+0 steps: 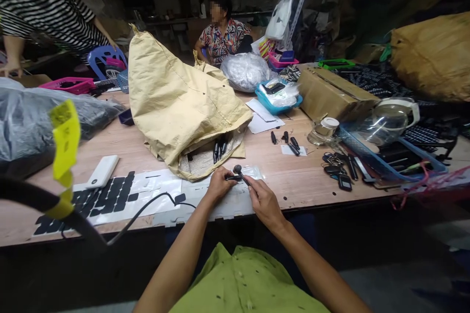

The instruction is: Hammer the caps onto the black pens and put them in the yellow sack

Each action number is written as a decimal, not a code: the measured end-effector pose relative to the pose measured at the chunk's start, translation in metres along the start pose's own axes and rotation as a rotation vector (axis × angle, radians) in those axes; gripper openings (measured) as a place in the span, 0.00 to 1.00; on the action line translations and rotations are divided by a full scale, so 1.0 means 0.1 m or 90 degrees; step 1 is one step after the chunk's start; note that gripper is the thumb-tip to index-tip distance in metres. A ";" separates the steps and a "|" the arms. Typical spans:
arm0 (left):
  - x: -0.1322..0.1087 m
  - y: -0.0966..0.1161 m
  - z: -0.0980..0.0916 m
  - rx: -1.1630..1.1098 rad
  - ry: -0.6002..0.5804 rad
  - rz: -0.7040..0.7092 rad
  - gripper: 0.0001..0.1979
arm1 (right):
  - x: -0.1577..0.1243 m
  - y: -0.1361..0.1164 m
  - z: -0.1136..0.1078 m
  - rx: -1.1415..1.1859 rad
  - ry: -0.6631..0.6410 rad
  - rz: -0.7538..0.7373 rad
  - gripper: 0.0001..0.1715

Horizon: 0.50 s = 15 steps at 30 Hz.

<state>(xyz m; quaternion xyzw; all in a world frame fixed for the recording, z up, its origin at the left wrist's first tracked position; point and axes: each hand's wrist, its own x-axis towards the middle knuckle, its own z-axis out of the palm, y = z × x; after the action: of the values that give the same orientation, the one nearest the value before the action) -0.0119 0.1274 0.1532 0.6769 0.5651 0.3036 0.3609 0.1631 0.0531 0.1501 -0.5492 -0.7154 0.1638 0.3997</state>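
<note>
My left hand [219, 184] is closed at the table's front edge, its fingertips pinching a small black part [231, 177] whose kind I cannot make out. My right hand [265, 201] grips the dark handle of a small hammer with a round grey head [237, 169]. The hammer head is right over the black part; I cannot tell if they touch. Below both hands lies a greyish-white sheet [205, 200]. Just beyond them a large tan sack [183, 102] lies with its mouth towards me, and several slim black pieces [219, 149] show inside.
Left are a sheet of black stickers [113, 195], a white power bank [103, 171] with a cable, and a grey plastic bag [22, 122]. Right are loose black pieces [293, 145], key fobs [344, 182], a jar [325, 129], a blue basket [389, 166]. Two people are across the table.
</note>
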 end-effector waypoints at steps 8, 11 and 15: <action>0.00 -0.03 0.03 0.028 0.026 0.016 0.06 | 0.00 0.01 -0.05 -0.085 -0.021 0.005 0.26; -0.01 -0.03 0.04 0.030 0.036 0.011 0.07 | -0.01 -0.01 -0.07 -0.091 -0.015 0.007 0.26; -0.01 -0.03 0.05 0.035 0.048 0.013 0.07 | -0.03 0.03 -0.05 -0.098 -0.026 0.011 0.26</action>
<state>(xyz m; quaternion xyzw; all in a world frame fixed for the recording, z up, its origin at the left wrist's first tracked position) -0.0096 0.1262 0.1474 0.6806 0.5794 0.3167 0.3175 0.1690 0.0506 0.1508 -0.5810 -0.7293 0.1228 0.3397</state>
